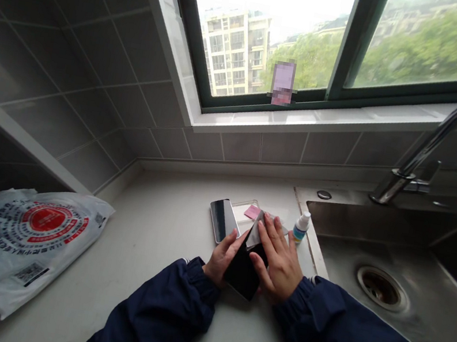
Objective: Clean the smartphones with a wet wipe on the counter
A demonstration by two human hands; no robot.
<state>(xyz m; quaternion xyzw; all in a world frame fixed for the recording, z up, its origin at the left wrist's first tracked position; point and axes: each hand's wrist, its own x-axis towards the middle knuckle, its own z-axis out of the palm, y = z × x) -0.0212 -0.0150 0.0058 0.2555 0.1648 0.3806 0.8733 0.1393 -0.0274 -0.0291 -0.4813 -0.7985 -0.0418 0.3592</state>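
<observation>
My left hand grips a black phone by its left edge, tilted above the counter. Flat across the phone's upper part, my right hand presses a thin grey cloth against the dark surface, its thumb resting lower down. Just behind my left hand, a second phone with a light frame lies on the counter. Beside that phone are a clear phone case and a small pink square packet. A small white bottle with a blue label stands behind my right hand.
On the right is a steel sink with a curved tap. A white plastic bag with red and black print sits at the left of the pale counter. A window ledge runs along the back.
</observation>
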